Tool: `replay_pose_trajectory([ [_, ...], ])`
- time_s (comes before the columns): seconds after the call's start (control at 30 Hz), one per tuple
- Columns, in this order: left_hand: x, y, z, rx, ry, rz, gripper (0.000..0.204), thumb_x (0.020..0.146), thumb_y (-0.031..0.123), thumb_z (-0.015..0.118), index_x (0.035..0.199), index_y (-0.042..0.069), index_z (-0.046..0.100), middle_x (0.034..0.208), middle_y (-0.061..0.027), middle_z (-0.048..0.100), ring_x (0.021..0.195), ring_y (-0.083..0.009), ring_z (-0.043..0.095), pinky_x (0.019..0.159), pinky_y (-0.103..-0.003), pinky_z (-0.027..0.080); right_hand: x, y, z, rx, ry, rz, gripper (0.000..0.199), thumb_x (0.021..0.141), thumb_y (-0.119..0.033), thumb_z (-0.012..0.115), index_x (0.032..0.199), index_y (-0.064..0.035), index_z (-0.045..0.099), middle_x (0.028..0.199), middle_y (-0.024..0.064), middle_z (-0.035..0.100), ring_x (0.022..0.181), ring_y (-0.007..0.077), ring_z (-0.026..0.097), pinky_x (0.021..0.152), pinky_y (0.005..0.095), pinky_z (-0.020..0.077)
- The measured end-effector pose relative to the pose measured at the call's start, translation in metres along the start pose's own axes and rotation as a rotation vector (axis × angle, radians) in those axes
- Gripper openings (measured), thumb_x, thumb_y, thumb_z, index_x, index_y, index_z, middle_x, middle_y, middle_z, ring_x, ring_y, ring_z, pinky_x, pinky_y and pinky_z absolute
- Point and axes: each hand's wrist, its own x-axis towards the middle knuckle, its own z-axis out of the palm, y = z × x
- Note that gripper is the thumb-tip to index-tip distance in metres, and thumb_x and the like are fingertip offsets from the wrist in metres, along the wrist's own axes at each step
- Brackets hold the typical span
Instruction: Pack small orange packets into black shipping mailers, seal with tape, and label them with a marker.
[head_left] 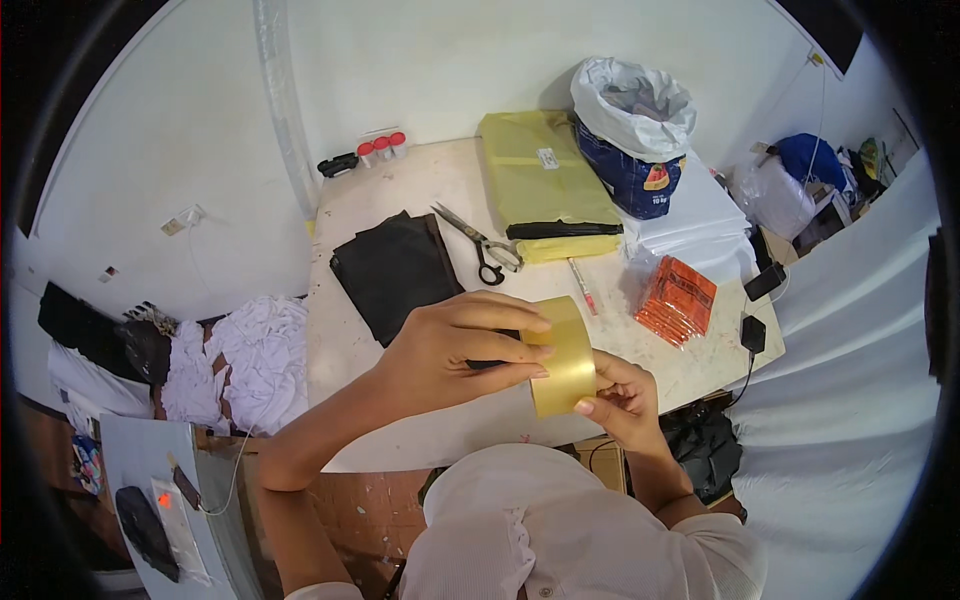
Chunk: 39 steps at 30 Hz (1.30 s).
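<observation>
A wide, shiny gold-yellow roll of packing tape [568, 368] is held between my two hands above the table's near edge. My left hand [455, 345] reaches from the left, fingertips pressed on the roll's left side. My right hand [626, 395] grips the right edge, its thumb at the lower corner. Between my left fingers a small black patch shows; what it is I cannot tell. Beyond my left hand lies a stack of black folded sheets [395, 268]. Black-handled scissors [483, 245] rest to the right of that stack, blades pointing away.
A pale table [440, 170] carries yellow packages [545, 175], a white-lined blue bag [635, 150], orange packets [676, 300] and a pen [582, 287]. Red-capped containers [382, 148] stand at the back. White cloth [255, 350] lies left; a white curtain [830, 390] hangs right.
</observation>
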Motion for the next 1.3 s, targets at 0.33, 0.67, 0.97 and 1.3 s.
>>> replay_pose_trajectory([
  [0.33, -0.012, -0.011, 0.006, 0.275, 0.059, 0.223, 0.012, 0.07, 0.003, 0.07, 0.076, 0.0, 0.061, 0.09, -0.0067, 0.061, 0.087, -0.0224, 0.064, 0.065, -0.027, 0.055, 0.011, 0.003, 0.003, 0.035, 0.035, 0.05, 0.049, 0.077, -0.002, 0.06, 0.12, 0.013, 0.043, 0.098, 0.0139, 0.063, 0.089, 0.0147, 0.06, 0.08, 0.0251, 0.0445],
  [0.67, -0.012, -0.042, 0.016, 0.252, 0.33, -0.039, 0.003, 0.083, -0.002, 0.055, 0.082, 0.0, 0.052, 0.086, -0.0119, 0.057, 0.065, -0.0158, 0.059, 0.059, -0.022, 0.051, 0.004, 0.029, -0.016, -0.587, -0.171, 0.039, 0.036, 0.073, 0.006, 0.06, 0.109, 0.0022, 0.056, 0.097, 0.0144, 0.062, 0.086, 0.0219, 0.061, 0.079, 0.0275, 0.0449],
  [0.97, -0.006, -0.048, 0.028, -0.576, 0.197, -0.665, 0.007, 0.089, 0.003, 0.048, 0.092, -0.003, 0.05, 0.09, -0.0085, 0.055, 0.081, -0.0216, 0.066, 0.064, -0.028, 0.056, 0.006, 0.076, -0.029, -0.218, -0.248, 0.314, 0.023, 0.083, -0.009, 0.057, 0.103, 0.0019, 0.058, 0.097, 0.0099, 0.063, 0.09, 0.0191, 0.061, 0.082, 0.0306, 0.0454],
  [1.3, -0.023, -0.101, -0.036, -0.547, 0.796, -0.718, 0.022, 0.093, 0.023, 0.049, 0.092, 0.001, 0.05, 0.087, -0.0061, 0.058, 0.074, -0.0203, 0.066, 0.063, -0.026, 0.055, 0.0, 0.135, -0.028, -0.807, -0.529, -0.182, 0.033, 0.081, -0.019, 0.062, 0.111, -0.0046, 0.057, 0.117, 0.0117, 0.056, 0.117, 0.0285, 0.045, 0.101, 0.0413, 0.0303],
])
